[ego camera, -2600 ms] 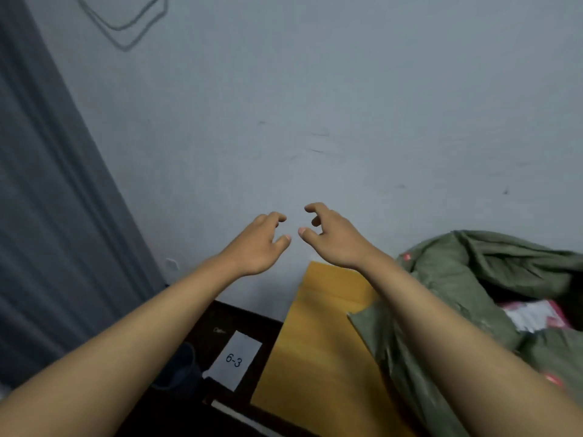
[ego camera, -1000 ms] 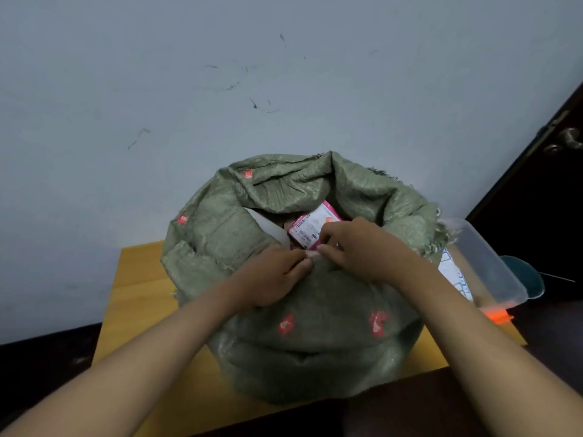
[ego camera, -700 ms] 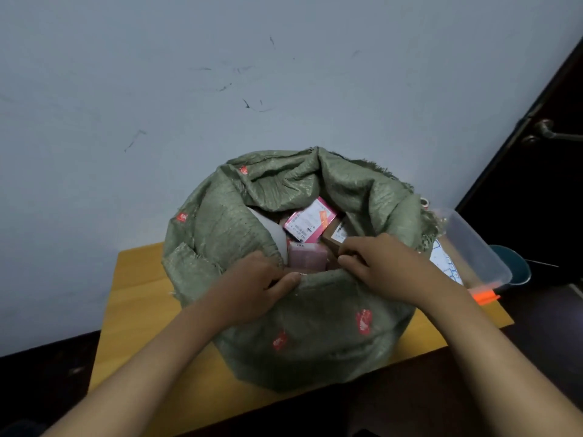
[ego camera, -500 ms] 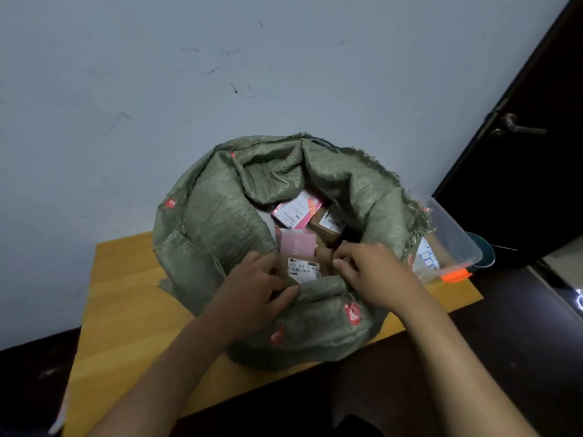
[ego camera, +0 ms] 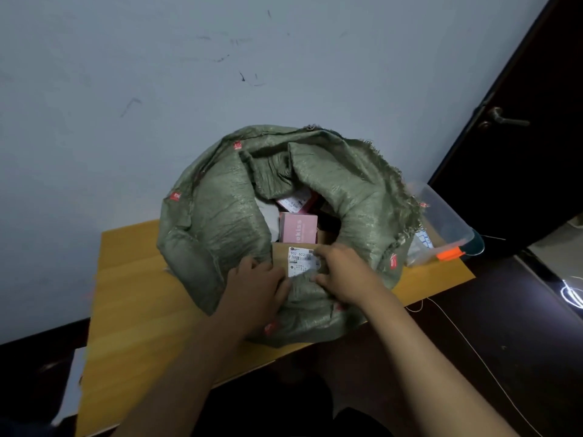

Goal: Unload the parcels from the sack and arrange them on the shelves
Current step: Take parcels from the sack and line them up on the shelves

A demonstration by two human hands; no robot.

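sack (ego camera: 220,222) rim lower, labelled parcel (ego camera: 301,261) seemingly exposed

The head view is dim and flat, with a cool bluish cast over the wall (ego camera: 157,89) filling the upper frame; no lamp shows, and the light is soft, leaving only faint shadows. The lower frame sinks into near black, where detail on the floor (ego camera: 520,326) is lost. A bright streak of glare (ego camera: 572,293) smears at the right edge. Wide-angle distortion bows the dark door (ego camera: 536,137) at upper right and tilts the table (ego camera: 132,294). The left hand (ego camera: 252,294) and the near forearms are softly blurred, and the label (ego camera: 301,263) at centre is only partly legible.
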